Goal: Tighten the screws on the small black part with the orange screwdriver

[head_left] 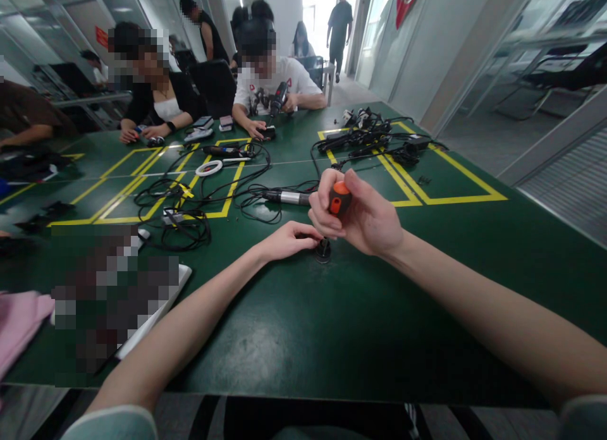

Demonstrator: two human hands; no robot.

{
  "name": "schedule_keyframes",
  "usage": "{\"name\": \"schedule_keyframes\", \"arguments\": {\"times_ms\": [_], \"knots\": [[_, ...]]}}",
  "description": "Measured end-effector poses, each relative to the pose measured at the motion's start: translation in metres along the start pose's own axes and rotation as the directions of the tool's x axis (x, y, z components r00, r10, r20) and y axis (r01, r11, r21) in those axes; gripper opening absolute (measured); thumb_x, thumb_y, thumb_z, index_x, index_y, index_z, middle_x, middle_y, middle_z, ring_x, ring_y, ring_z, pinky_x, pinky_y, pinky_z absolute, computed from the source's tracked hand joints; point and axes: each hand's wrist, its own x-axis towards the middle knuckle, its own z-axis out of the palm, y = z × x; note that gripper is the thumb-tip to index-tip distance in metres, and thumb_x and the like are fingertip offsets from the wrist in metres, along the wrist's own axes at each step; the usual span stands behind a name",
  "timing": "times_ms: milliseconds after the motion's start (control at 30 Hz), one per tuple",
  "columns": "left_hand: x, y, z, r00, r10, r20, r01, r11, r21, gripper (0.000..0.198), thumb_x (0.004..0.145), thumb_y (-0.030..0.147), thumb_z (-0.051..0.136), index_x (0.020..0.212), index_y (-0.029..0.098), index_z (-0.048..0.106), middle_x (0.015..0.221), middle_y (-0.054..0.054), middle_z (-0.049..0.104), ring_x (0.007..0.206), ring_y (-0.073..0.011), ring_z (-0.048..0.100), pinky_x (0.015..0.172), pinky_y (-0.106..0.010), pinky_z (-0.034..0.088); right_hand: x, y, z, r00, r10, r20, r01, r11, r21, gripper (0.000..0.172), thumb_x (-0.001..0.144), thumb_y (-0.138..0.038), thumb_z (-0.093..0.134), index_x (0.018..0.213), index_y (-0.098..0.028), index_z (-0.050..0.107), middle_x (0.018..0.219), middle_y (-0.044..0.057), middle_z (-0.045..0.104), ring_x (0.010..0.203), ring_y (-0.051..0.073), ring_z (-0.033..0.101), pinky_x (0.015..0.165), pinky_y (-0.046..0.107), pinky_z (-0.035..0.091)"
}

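Note:
My right hand [374, 222] is wrapped round the orange and black handle of a screwdriver [339, 200], raised over the green table. Its shaft is mostly hidden behind my fingers and points down. Below it, a small black round part [323, 253] rests on the tabletop, with something thin standing up from its middle. My left hand [290, 241] reaches in from the left, thumb and fingers pinched at the top of this part. Just beyond both hands lies a silver and black pen-shaped power tool [287, 197] with a cable.
Tangled black cables [190, 228] spread over the left middle, near a white ring [209, 168]. More cables are heaped [360, 136] at the back right, close to small screws [423, 180]. A blurred-out flat item [154, 320] and pink cloth [21, 326] lie left. Co-workers sit across the table.

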Motion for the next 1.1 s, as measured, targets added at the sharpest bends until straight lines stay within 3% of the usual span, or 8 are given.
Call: {"name": "schedule_keyframes", "arguments": {"times_ms": [167,267,367,533,633,767,967,1100], "knots": [[-0.0006,0.002,0.0003,1.0,-0.023,-0.013,0.023,1.0,-0.005,0.025,0.086,0.022,0.074,0.105,0.014,0.087,0.107,-0.006,0.086,0.102,-0.0225,0.077,0.104,-0.033,0.057,0.0013,-0.0035,-0.0008,0.999,0.04,0.025,-0.041,0.999,0.028,0.062,0.104,-0.071,0.053,0.07,-0.02,0.052,0.053,-0.008,0.035,0.043,0.007,0.028,0.044,0.022,0.026],[-0.0011,0.0026,0.0012,1.0,-0.027,-0.012,0.027,1.0,-0.013,0.023,0.085,0.022,0.074,0.102,0.014,0.087,0.106,-0.006,0.086,0.101,-0.0228,0.077,0.104,-0.033,0.057,0.0005,-0.0024,-0.0023,0.999,0.032,0.026,-0.033,0.999,0.04,0.061,0.102,-0.075,0.051,0.074,-0.021,0.052,0.051,-0.01,0.03,0.043,0.007,0.021,0.044,0.021,0.024],[-0.0009,0.0026,0.0019,0.999,-0.025,-0.022,0.024,0.999,-0.023,0.023,0.084,0.022,0.074,0.101,0.014,0.087,0.105,-0.006,0.086,0.1,-0.0224,0.077,0.102,-0.032,0.057,-0.001,-0.0009,-0.003,1.0,0.023,0.013,-0.023,0.999,0.033,0.056,0.098,-0.077,0.056,0.082,-0.024,0.05,0.051,-0.011,0.031,0.042,0.007,0.019,0.043,0.021,0.024],[-0.0003,0.0026,0.0015,0.999,-0.035,-0.019,0.035,0.999,-0.006,0.028,0.085,0.023,0.074,0.108,0.014,0.086,0.11,-0.007,0.086,0.104,-0.0237,0.077,0.104,-0.033,0.057,-0.0018,-0.0037,-0.0022,0.999,-0.005,0.049,0.004,1.0,0.031,0.044,0.1,-0.062,0.065,0.084,-0.023,0.053,0.054,-0.01,0.04,0.042,0.008,0.026,0.044,0.021,0.026],[-0.0011,0.0041,0.0007,1.0,-0.019,0.002,0.019,1.0,0.0,0.028,0.086,0.024,0.073,0.109,0.014,0.086,0.113,-0.008,0.086,0.108,-0.0246,0.077,0.109,-0.034,0.055,-0.0005,-0.0072,-0.0027,0.998,0.021,0.061,-0.022,1.0,0.02,0.052,0.103,-0.063,0.059,0.073,-0.021,0.051,0.054,-0.007,0.041,0.043,0.008,0.031,0.043,0.023,0.028],[-0.0016,0.0056,0.0005,1.0,-0.003,0.017,0.003,1.0,0.003,0.023,0.087,0.023,0.07,0.101,0.014,0.087,0.107,-0.007,0.086,0.105,-0.0231,0.077,0.107,-0.034,0.056,0.0006,-0.0079,-0.0046,0.997,0.077,0.025,-0.078,0.996,0.048,0.062,0.105,-0.069,0.051,0.066,-0.022,0.042,0.05,-0.008,0.032,0.043,0.008,0.027,0.044,0.023,0.025],[-0.0001,0.0035,0.001,1.0,0.011,0.016,-0.011,1.0,-0.008,0.02,0.086,0.021,0.071,0.096,0.015,0.087,0.104,-0.006,0.086,0.102,-0.0219,0.077,0.105,-0.032,0.057,-0.0025,-0.0049,-0.0041,0.999,0.013,0.03,-0.014,0.999,0.051,0.048,0.099,-0.065,0.065,0.083,-0.024,0.048,0.052,-0.012,0.032,0.043,0.007,0.022,0.046,0.02,0.026],[-0.0002,0.003,0.0009,1.0,-0.007,-0.002,0.007,1.0,0.004,0.024,0.086,0.023,0.071,0.102,0.015,0.087,0.107,-0.006,0.086,0.104,-0.0227,0.077,0.108,-0.034,0.056,-0.002,-0.0048,-0.0023,0.998,-0.025,0.058,0.023,0.999,0.037,0.043,0.098,-0.059,0.07,0.084,-0.023,0.052,0.056,-0.01,0.042,0.044,0.008,0.027,0.045,0.021,0.026]]}}
